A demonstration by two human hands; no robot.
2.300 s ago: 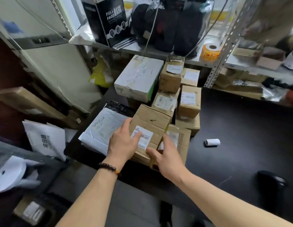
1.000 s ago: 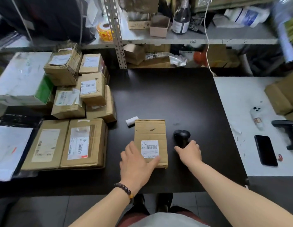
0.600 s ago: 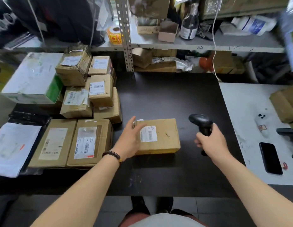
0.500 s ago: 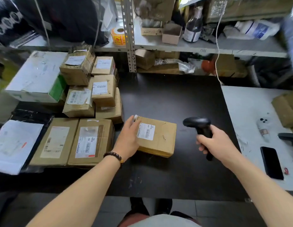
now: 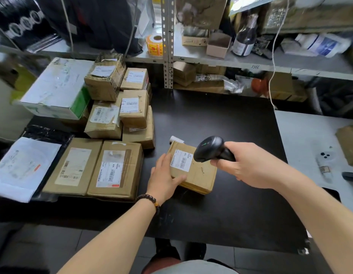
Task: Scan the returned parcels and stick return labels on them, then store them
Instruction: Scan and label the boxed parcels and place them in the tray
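Parcel stockroom: stacked labelled cartons [image 5: 120, 115], cluttered metal shelving [image 5: 250, 62].

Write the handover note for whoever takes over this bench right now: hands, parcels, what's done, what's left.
Left hand: fingers straight, resting on the near-left corner of the brown parcel, steadying it.
Right hand: grips the black scanner, head aimed down at the parcel's white shipping label.
The parcel sits label-up in the middle of the black table; a small white roll lies just behind it. A pile of parcels stands at the table's left.
Done: parcel laid out, scanner on it; whether the scan registered cannot be told.
Left: confirm the scan, stick the return label, store it, then work through the pile.
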